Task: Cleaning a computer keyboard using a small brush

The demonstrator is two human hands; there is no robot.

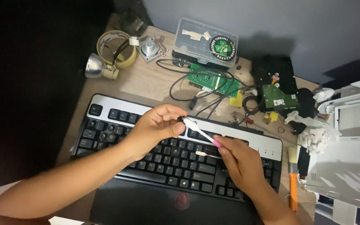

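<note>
Carelessly angled, the toothbrush [199, 132], pinched at its ends by left hand [157, 127] and right hand [238, 160] mid-frame, could pop keys off the keyboard [176, 158].

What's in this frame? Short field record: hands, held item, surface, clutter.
left hand: pinches the bristle end of a toothbrush
right hand: holds the pink handle end
under hands: black keyboard with silver top strip; a cotton swab lies on the keys
surface: wooden desk
behind: green circuit boards, black cables, clear plastic box, tape roll
right side: orange-handled brush, crumpled tissue
</note>
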